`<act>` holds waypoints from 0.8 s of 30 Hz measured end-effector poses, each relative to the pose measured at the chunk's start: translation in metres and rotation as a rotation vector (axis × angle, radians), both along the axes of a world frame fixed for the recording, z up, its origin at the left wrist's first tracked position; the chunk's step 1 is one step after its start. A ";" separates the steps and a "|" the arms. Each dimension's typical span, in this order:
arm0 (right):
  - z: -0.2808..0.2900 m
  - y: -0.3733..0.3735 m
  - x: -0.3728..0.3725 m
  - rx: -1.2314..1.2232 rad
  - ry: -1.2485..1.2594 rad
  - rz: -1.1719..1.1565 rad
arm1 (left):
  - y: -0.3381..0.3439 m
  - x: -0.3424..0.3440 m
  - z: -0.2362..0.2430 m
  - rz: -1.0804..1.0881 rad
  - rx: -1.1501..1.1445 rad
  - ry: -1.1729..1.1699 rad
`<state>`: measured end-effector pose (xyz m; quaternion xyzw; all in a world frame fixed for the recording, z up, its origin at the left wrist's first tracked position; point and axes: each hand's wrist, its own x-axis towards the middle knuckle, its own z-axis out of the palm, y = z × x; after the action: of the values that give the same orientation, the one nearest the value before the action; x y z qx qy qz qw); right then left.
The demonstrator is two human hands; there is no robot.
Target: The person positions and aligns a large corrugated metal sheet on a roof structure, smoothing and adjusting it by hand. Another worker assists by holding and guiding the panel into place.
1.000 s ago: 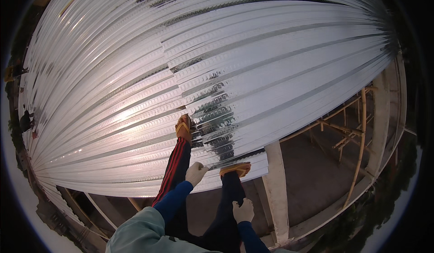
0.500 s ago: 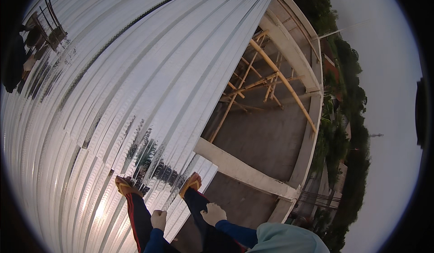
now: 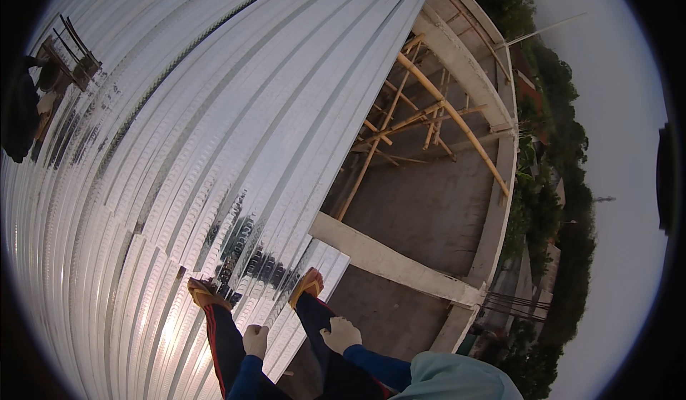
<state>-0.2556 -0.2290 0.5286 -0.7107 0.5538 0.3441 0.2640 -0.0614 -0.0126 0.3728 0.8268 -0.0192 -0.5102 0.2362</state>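
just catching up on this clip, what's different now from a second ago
The view has swung right, showing more trees and sky on that side and more of another person at left. Nothing was visibly taken hold of or let go. Both feet stay on the metal sheets, the left hand between the legs, the right hand by the right leg.

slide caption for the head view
Sandalled feet on ribbed metal sheets, left hand and right hand apart, bamboo poles beyond the sheets' edge.

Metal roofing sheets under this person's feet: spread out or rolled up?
Spread out: the ribbed metal sheets lie side by side in long runs beneath the sandalled feet, ending where the concrete beam shows uncovered.
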 end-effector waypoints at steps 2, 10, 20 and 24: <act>-0.001 -0.001 -0.003 0.004 -0.001 0.007 | -0.002 -0.010 -0.002 0.000 -0.031 0.004; 0.001 -0.012 -0.010 0.007 -0.041 -0.016 | -0.008 -0.037 -0.007 -0.005 -0.069 0.010; -0.002 -0.027 -0.014 0.008 -0.042 0.002 | -0.001 -0.051 -0.010 -0.024 -0.057 0.000; -0.009 -0.011 -0.011 -0.089 -0.143 0.061 | -0.034 -0.022 0.054 -0.037 -0.022 0.053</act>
<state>-0.2663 -0.2404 0.5200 -0.7610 0.5264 0.2755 0.2607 -0.0834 -0.0461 0.4268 0.8098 -0.0341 -0.5359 0.2362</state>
